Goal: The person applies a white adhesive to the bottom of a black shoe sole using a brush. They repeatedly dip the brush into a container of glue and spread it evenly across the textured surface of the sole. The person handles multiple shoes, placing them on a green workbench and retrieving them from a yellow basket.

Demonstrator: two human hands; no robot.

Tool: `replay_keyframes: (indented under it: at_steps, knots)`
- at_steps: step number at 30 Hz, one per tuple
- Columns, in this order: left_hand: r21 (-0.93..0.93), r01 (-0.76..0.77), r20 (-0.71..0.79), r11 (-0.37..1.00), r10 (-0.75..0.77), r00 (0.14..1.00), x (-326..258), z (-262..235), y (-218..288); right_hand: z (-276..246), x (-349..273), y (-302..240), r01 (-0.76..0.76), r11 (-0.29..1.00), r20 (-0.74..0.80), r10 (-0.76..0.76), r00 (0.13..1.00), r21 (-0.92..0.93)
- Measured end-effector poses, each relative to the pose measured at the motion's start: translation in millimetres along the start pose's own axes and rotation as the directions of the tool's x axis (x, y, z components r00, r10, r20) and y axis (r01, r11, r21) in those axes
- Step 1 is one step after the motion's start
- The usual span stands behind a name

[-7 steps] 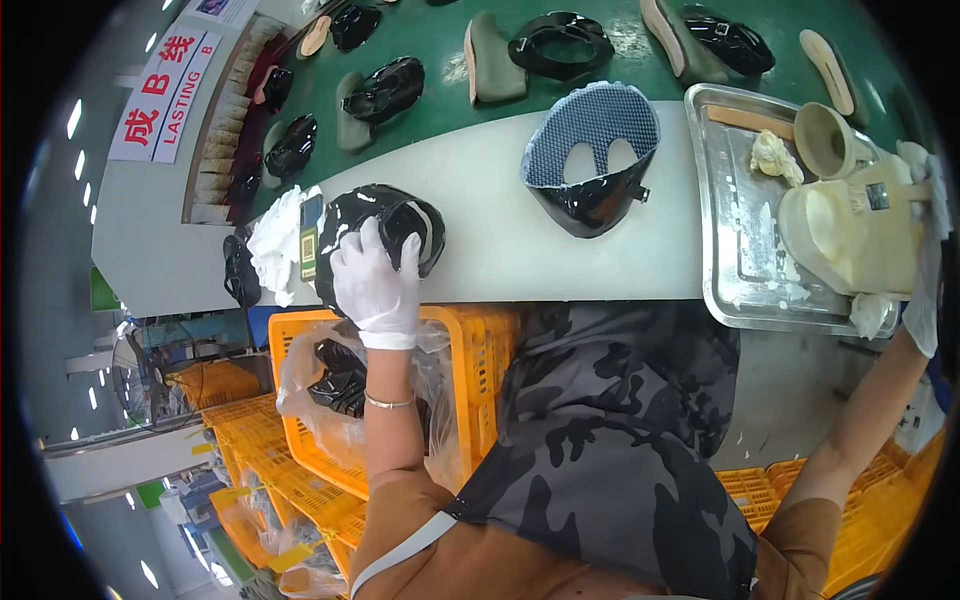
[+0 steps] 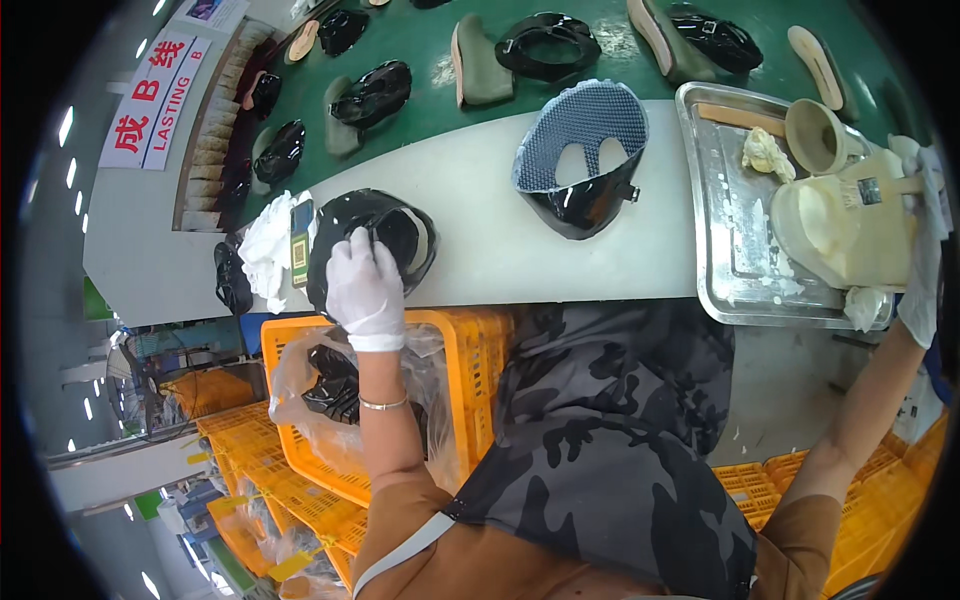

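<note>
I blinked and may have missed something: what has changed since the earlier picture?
The left hand drew its spread fingers together over the black shoe piece; nothing was visibly picked up or released. The whole view slid slightly left. The right hand by the cream tub, the blue-lined piece and the metal tray stayed put.

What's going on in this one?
A person in white gloves works at a white table. The left hand has its fingers on a glossy black piece. The right hand is at the handle of a brush over a pale container in a metal tray; its grip is hard to make out. A second black piece, showing its blue-grey lining, stands untouched between the hands. Beyond, footwear parts sit on a green surface.
</note>
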State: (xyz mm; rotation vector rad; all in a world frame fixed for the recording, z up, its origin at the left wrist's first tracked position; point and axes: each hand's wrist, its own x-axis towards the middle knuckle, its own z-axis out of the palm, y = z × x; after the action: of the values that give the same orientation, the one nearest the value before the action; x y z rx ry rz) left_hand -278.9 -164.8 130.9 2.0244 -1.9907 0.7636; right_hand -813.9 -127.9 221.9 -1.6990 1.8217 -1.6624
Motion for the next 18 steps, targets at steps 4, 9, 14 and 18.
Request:
replay_keyframes:
  at_steps: [4, 9, 14, 18]
  knots:
    - [-0.371, -0.091, -0.390, 0.924, -0.066, 0.919, 0.3, -27.9, 0.6, -30.5, 2.8, 62.5, -0.198, 0.960, 0.010, 0.200, 0.980, 0.199]
    - [-0.526, -0.211, -0.499, 0.824, -0.098, 0.861, 4.6, -38.4, -2.5, -16.4, -5.1, 41.8, -0.067, 0.990, -0.190, 0.089, 0.978, 0.121]
    - [-0.925, 0.161, 0.086, -0.343, 0.224, 0.971, 12.5, -42.9, 66.9, 35.2, -58.2, -10.2, -0.065, 0.990, -0.137, 0.083, 0.987, 0.127]
    - [-0.551, 0.641, 0.332, -0.535, 0.565, 0.756, 13.7, -61.4, 138.6, 43.4, -89.6, 21.2, 0.177, 0.974, -0.077, -0.190, 0.979, -0.143]
